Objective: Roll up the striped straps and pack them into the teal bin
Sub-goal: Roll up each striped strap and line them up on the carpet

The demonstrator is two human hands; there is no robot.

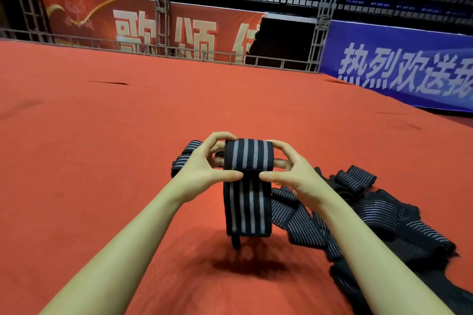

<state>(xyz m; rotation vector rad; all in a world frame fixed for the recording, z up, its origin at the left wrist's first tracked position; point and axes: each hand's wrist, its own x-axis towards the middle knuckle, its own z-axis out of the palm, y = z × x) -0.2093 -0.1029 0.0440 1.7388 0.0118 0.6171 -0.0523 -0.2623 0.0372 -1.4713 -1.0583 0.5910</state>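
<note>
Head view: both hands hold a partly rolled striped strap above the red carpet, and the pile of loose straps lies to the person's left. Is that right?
Not quite. In the head view the left hand and right hand do hold the partly rolled striped strap above the red carpet, but the pile of loose straps lies to the person's right, not left.

A black grey-striped strap (247, 186), partly rolled at its top, hangs above red carpet beside loose straps (378, 212).
</note>
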